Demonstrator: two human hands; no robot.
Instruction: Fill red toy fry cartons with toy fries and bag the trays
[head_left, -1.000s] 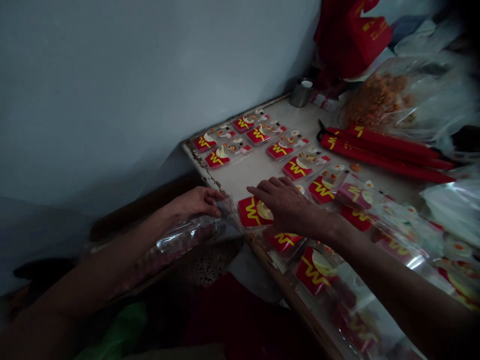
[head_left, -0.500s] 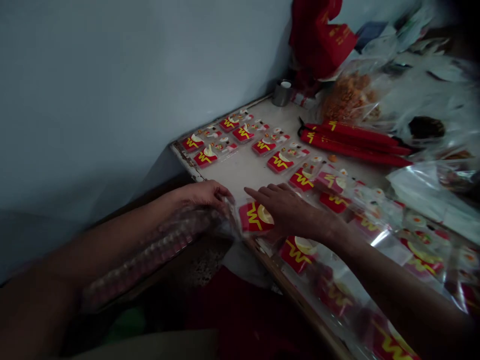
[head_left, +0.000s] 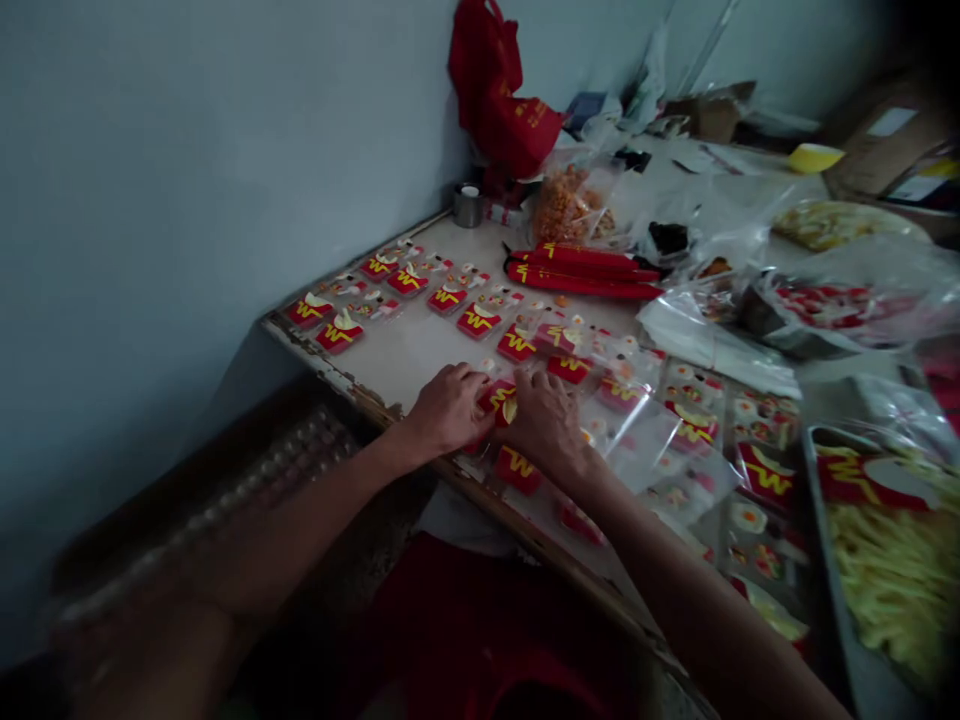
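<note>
Near the front edge of the table, my left hand (head_left: 451, 408) and my right hand (head_left: 549, 418) meet at a red piece with a yellow zigzag (head_left: 501, 400) in clear packaging. My left fingers are closed on its left side. The right fingers bend down over its right side, partly hiding it. Around my hands lie similar clear packs, such as one red pack (head_left: 519, 468) just below them and another pack (head_left: 480, 320) farther back. Many also contain small coloured pieces, some like fried eggs.
Below the table's left edge is a row of clear ribbed plastic (head_left: 247, 490), blurred. Behind the packs lie long red pouches (head_left: 585, 272), a bag of orange pieces (head_left: 574, 205) and a grey tape roll (head_left: 468, 206). A metal tray (head_left: 832, 570) of pale yellow strips stands right.
My left hand has come from the table's edge, beside the clear plastic, onto the red piece. My right fingers, stretched out before, now bend over it. The view has swung right.
</note>
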